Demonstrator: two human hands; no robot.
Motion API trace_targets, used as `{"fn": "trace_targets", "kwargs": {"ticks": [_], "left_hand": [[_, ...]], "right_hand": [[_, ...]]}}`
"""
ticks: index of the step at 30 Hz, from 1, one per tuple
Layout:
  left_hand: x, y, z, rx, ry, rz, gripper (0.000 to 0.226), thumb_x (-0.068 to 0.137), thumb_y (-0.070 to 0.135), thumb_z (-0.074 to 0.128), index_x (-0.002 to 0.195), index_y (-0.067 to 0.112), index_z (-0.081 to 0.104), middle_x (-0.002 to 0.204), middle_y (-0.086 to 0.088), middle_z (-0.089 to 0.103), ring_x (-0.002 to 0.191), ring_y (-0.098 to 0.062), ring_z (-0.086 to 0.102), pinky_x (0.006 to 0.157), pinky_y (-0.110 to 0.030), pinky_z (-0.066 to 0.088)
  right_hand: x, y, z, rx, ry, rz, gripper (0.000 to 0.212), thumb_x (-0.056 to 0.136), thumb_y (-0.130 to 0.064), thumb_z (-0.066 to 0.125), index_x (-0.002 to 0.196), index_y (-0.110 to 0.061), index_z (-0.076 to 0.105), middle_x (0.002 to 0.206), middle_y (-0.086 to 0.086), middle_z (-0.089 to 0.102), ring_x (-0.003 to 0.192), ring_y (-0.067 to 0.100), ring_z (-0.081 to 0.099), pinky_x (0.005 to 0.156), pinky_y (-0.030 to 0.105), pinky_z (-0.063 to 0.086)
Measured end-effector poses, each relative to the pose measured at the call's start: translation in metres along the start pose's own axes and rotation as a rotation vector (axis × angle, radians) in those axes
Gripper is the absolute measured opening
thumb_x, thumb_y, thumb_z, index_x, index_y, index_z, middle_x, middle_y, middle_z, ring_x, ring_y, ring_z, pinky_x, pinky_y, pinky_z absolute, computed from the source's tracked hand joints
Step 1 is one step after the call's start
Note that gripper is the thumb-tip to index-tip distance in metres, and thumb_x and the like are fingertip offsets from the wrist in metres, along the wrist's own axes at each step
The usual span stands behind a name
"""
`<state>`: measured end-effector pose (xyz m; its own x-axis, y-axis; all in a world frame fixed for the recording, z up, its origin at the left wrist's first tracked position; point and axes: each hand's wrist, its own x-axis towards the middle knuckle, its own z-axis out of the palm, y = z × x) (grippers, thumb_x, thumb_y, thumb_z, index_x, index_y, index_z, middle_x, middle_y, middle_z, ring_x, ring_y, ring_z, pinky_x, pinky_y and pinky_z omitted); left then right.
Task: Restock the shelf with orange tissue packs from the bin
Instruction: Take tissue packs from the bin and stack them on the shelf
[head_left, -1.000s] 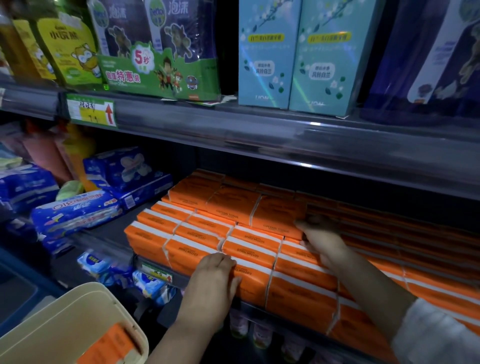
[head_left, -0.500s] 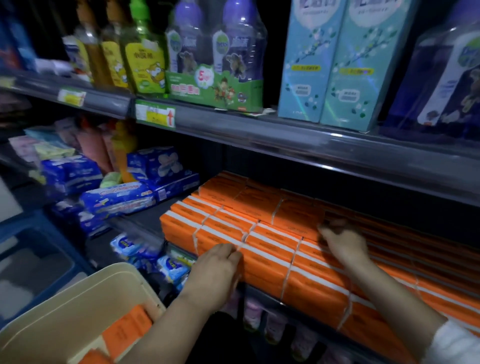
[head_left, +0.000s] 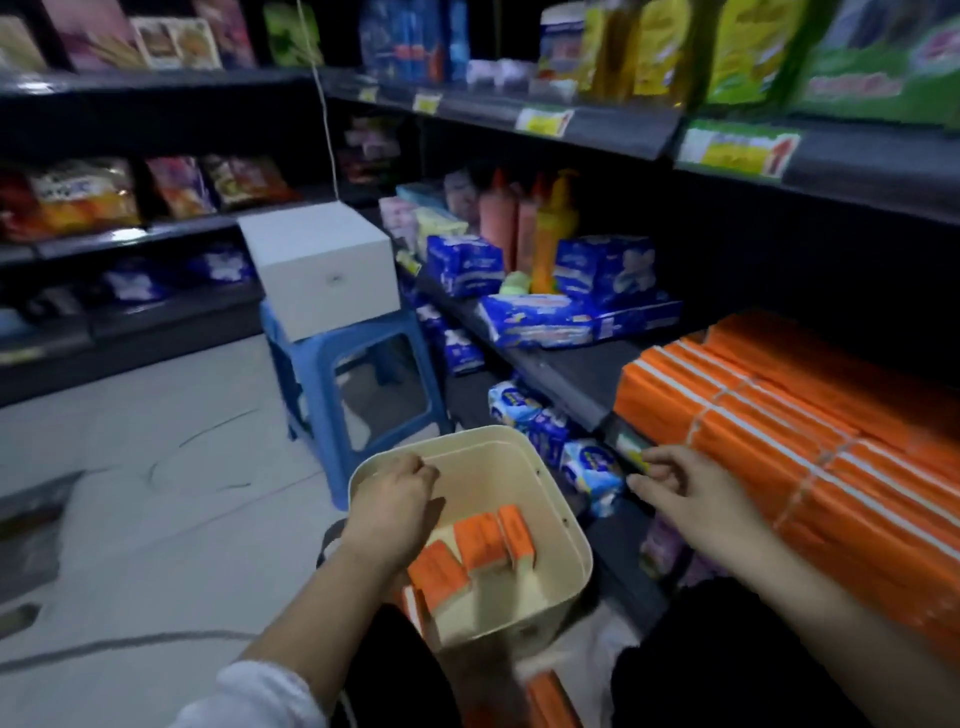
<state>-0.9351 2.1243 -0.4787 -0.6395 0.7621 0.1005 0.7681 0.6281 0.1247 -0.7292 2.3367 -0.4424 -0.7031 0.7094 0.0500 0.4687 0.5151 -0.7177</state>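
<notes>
Left fingers (head_left: 421, 470) first: they are curled down and bunched close together, knuckles up, tips tucked out of sight, so I cannot tell whether they pinch anything. The left hand (head_left: 389, 506) hovers over the far left corner of the cream bin (head_left: 571, 522), its wrist crossing the bin's left rim and a white sleeve (head_left: 260, 696) showing at the forearm.

Right below and beside that hand, the orange tissue packs (head_left: 480, 540) lie inside the bin, a few of them leaning on edge towards the near left side, with bare cream floor at the far side.

Over to the right fingers (head_left: 654, 486): loosely curled, a little apart, pointing left, and holding nothing. The right hand (head_left: 685, 488) hangs at the front edge of the shelf (head_left: 561, 382), just beside the edge label (head_left: 631, 449), with its forearm running along the front of the shelf stack (head_left: 779, 426). That stack is orange bundles in tight rows, filling the right end of the shelf up to its front edge.

Further out, blue packs (head_left: 550, 319) lie on the left part of the same shelf, well apart from the stack, with orange bottles (head_left: 550, 228) upright behind them. More blue-and-white packs (head_left: 587, 467) sit on the level below, just beside the bin's far right corner. Beyond the bin stands a blue stool (head_left: 322, 364) on the floor, a white box (head_left: 322, 270) resting on its seat.
</notes>
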Motion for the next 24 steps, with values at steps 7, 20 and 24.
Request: {"fn": "trace_targets", "kwargs": {"ticks": [7, 20, 24], "left_hand": [[-0.007, -0.064, 0.037, -0.038, -0.038, -0.126, 0.04, 0.093, 0.04, 0.046, 0.131, 0.027, 0.049, 0.128, 0.005, 0.05, 0.114, -0.018, 0.047, 0.088, -0.031, 0.043], [0.059, -0.129, 0.082, -0.113, -0.056, -0.287, 0.042, 0.092, 0.041, 0.049, 0.131, 0.025, 0.046, 0.124, 0.0, 0.05, 0.114, -0.022, 0.046, 0.084, -0.035, 0.044], [0.083, -0.117, 0.099, -0.173, -0.079, -0.238, 0.046, 0.09, 0.043, 0.051, 0.132, 0.024, 0.047, 0.124, 0.0, 0.049, 0.114, -0.022, 0.045, 0.084, -0.033, 0.041]], "right_hand": [[0.065, -0.017, 0.104, -0.172, -0.217, -0.067, 0.035, 0.081, -0.029, 0.069, 0.111, -0.015, 0.06, 0.093, -0.003, 0.054, 0.08, 0.01, 0.05, 0.073, 0.022, 0.036], [0.172, 0.042, 0.266, -0.314, -0.456, 0.092, 0.05, 0.084, -0.035, 0.065, 0.126, -0.01, 0.052, 0.121, 0.009, 0.058, 0.109, 0.025, 0.056, 0.087, 0.032, 0.043], [0.177, 0.083, 0.308, -0.428, -0.439, 0.131, 0.042, 0.086, -0.033, 0.062, 0.117, -0.005, 0.055, 0.119, 0.017, 0.057, 0.111, 0.033, 0.054, 0.088, 0.036, 0.043]]}}
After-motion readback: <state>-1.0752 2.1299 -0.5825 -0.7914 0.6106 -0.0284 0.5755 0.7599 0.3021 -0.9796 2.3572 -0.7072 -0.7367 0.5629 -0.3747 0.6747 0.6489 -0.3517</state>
